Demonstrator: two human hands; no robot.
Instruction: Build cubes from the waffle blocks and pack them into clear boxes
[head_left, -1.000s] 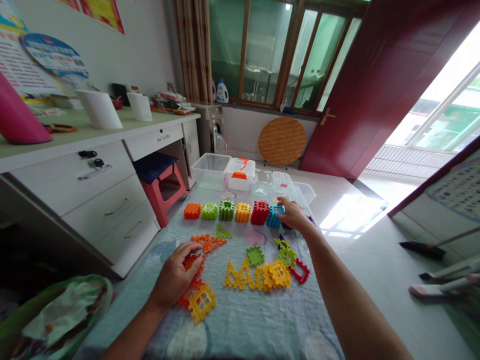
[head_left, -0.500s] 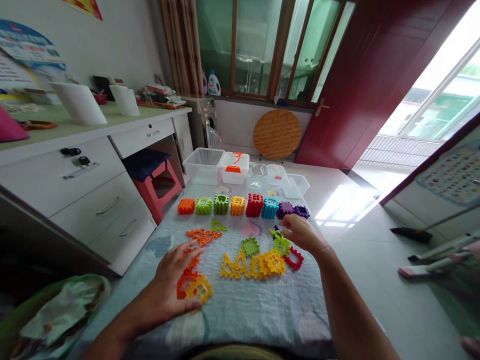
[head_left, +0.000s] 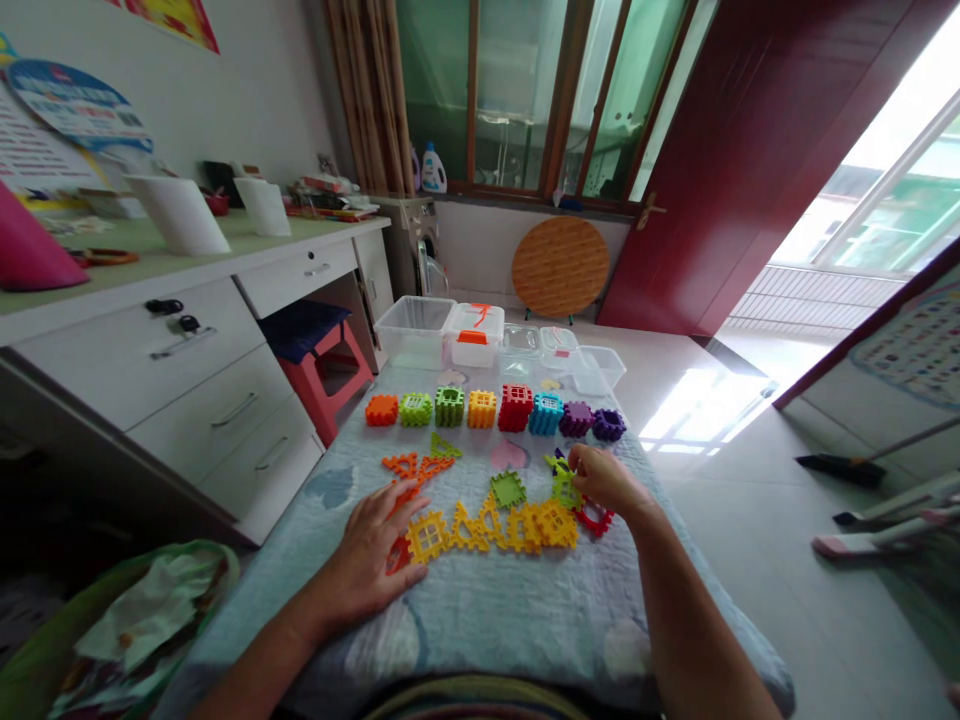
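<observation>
My left hand (head_left: pixel 371 560) lies flat with fingers spread on the quilt (head_left: pixel 487 620), over orange flat pieces (head_left: pixel 397 555) and touching a yellow square piece (head_left: pixel 428 536). My right hand (head_left: pixel 604 480) is curled with its fingertips on the lime green pieces (head_left: pixel 564 488), above a red square piece (head_left: pixel 596 520). A pile of yellow pieces (head_left: pixel 525 525) and a green square (head_left: pixel 508 489) lie between the hands. Farther back stands a row of built cubes from orange (head_left: pixel 382 409) through red (head_left: pixel 516 407) to purple (head_left: pixel 608 424).
Clear plastic boxes (head_left: pixel 416 330) and a white box with an orange latch (head_left: pixel 473 337) stand beyond the cubes. A white desk with drawers (head_left: pixel 187 380) and a red stool (head_left: pixel 319 355) are to the left. A green bag (head_left: pixel 112 630) sits at lower left. Tiled floor (head_left: pixel 787 480) lies right.
My right hand drew back from the blue cube in the row to the lime pieces. My left hand slid the yellow square piece rightwards toward the yellow pile.
</observation>
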